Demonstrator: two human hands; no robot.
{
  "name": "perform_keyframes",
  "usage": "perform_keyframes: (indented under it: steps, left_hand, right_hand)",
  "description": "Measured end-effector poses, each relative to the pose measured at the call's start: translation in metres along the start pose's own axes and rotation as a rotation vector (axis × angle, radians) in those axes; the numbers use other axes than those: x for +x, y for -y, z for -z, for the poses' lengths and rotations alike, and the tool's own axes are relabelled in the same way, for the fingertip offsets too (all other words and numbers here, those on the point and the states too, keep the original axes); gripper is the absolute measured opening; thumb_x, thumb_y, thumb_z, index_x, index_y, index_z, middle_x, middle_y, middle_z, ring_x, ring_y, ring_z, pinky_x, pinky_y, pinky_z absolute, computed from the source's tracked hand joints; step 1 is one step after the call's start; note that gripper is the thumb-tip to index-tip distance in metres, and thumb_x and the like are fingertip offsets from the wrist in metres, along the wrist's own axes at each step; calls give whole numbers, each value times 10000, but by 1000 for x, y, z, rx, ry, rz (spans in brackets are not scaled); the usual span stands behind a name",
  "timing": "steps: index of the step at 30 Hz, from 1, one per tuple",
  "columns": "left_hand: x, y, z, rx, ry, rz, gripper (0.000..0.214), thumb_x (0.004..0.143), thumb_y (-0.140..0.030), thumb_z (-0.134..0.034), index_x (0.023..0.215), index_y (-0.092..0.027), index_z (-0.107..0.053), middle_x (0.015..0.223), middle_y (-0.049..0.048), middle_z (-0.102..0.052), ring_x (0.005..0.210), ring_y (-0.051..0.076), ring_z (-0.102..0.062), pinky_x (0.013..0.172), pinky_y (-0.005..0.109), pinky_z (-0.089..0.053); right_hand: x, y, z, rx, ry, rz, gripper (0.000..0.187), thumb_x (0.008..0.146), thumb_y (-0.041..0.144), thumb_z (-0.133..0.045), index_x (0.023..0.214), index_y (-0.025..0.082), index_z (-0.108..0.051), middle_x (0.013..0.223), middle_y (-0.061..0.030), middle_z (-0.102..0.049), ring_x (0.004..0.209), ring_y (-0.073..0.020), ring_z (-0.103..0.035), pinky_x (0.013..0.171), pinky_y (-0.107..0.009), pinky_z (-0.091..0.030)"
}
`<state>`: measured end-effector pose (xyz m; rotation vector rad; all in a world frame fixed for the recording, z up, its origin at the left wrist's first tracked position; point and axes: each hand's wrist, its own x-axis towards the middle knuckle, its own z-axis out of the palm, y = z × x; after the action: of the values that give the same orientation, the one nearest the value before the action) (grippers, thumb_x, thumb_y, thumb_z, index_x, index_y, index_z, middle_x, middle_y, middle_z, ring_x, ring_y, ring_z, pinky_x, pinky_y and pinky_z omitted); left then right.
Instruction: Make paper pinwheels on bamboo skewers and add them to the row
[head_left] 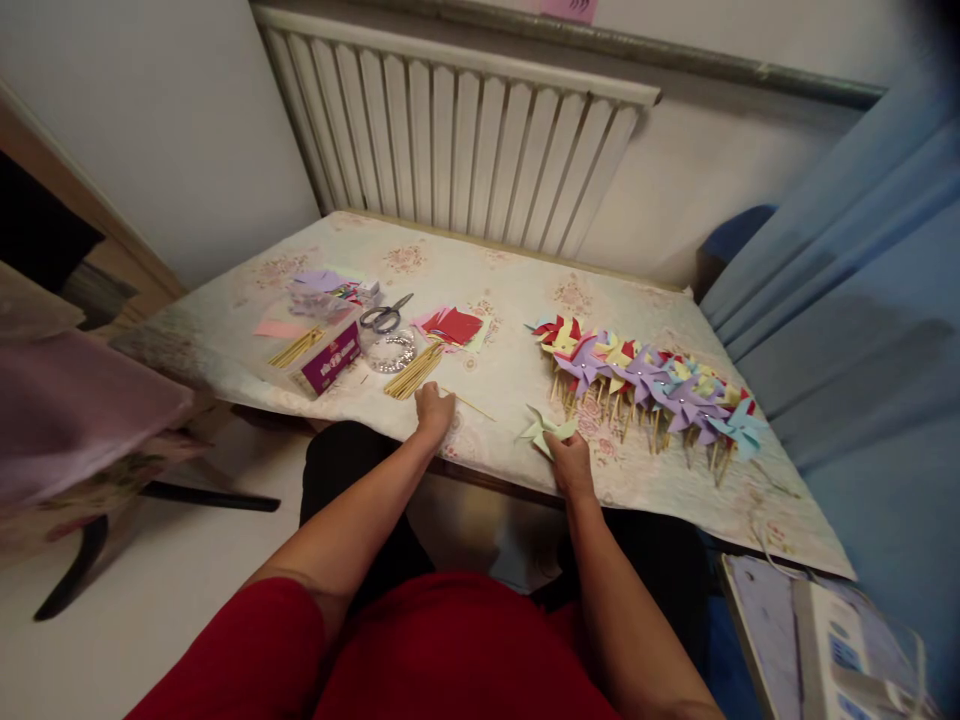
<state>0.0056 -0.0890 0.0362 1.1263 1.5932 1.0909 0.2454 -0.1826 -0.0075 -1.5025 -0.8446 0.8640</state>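
Note:
My left hand (pixel 435 412) is closed at the near end of a bundle of thin wooden sticks (pixel 414 370). From its fingers one single wooden stick (pixel 471 404) points to the right, low over the cloth. Between the thumb and fingers of my right hand (pixel 574 464) is a pale green paper pinwheel (pixel 541 430), near the table's front edge. A ring of small silvery beads or pins (pixel 393 350) lies just beyond the sticks. Red and pink paper squares (pixel 452 327) are stacked farther back.
Many finished pinwheels (pixel 645 375) on sticks lie in a long row at the right. Scissors (pixel 385 315), a purple-labelled box (pixel 330 358) with sticks, and a clear container (pixel 330 293) of coloured paper stand left. A radiator (pixel 457 140) is behind the flowered tablecloth (pixel 517 285).

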Motion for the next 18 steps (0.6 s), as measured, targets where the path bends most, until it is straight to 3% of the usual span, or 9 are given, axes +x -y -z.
perform_keyframes:
  steps: [2, 5, 8, 11, 14, 18]
  left_hand:
    - [-3, 6, 2, 329, -13, -216, 209, 788, -106, -609, 991, -151, -588, 1096, 123, -561, 1124, 254, -497, 965, 371, -393]
    - [-7, 10, -3, 739, 218, -526, 189, 843, -120, -554, 1011, -162, -630, 1162, 146, -575, 1177, 280, -459, 1005, 404, -359]
    - [-7, 8, -11, 888, 401, -627, 167, 877, -106, -489, 895, -165, -644, 1090, 159, -603, 1130, 285, -481, 982, 428, -359]
    - [-5, 5, -17, 777, 441, -568, 172, 859, -71, -491, 768, -163, -605, 987, 164, -616, 1108, 288, -504, 1005, 436, -333]
    - [-6, 1, -18, 513, 403, -365, 206, 773, -21, -566, 650, -180, -525, 852, 126, -604, 1058, 280, -536, 983, 402, -351]
    - [-16, -6, -14, 367, 343, -238, 227, 765, -39, -568, 637, -199, -471, 720, 62, -567, 797, 209, -570, 769, 319, -422]
  right_hand:
    - [0, 1, 0, 2, 4, -1, 329, 661, 396, -749, 856, 136, -695, 813, -45, -739, 695, -175, -626, 658, -293, -498]
    - [1, -1, 0, 5, 5, 5, 346, 656, 406, -753, 870, 139, -696, 829, -49, -743, 708, -180, -631, 661, -292, -502]
    - [1, -3, 0, -2, -5, 15, 331, 667, 407, -749, 865, 147, -698, 816, -39, -740, 697, -175, -630, 664, -293, -502]
    - [1, -2, 0, 16, 6, 8, 321, 669, 393, -742, 875, 151, -703, 813, -33, -740, 691, -175, -633, 669, -298, -508]
    - [0, 0, -1, 33, 11, 4, 331, 662, 397, -747, 875, 149, -704, 814, -35, -743, 695, -178, -637, 669, -301, -517]
    - [0, 1, 0, 22, 11, 13, 340, 659, 396, -752, 880, 143, -703, 835, -43, -748, 716, -181, -642, 681, -303, -526]
